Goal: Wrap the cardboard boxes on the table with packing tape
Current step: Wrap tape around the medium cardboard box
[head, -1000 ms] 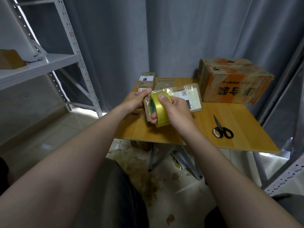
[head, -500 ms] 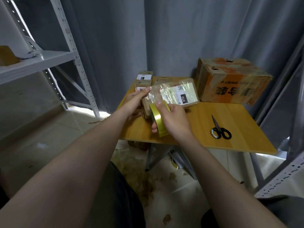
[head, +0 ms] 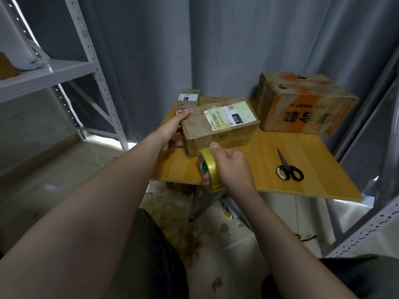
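A brown cardboard box point(head: 207, 134) with a white shipping label lies on the wooden table point(head: 280, 190), shiny with tape. My left hand point(head: 172, 132) grips its left end, thumb on the top corner. My right hand point(head: 228, 167) grips a yellow tape roll point(head: 210, 169) just in front of the box's near face, thumb on top of the roll. Behind the box, a small labelled box point(head: 188, 97) stands at the table's back left. A large orange-printed carton point(head: 302, 104) sits at the back right.
Black scissors point(head: 288, 167) lie on the table to the right of my right hand. A grey metal shelf rack point(head: 54, 72) stands at the left, another rack point(head: 367, 229) at the right. Grey curtains hang behind. Tape scraps litter the floor under the table.
The box has come down flat onto the table with its label facing up. My right hand has drawn the tape roll down and toward me, away from the box's near face.
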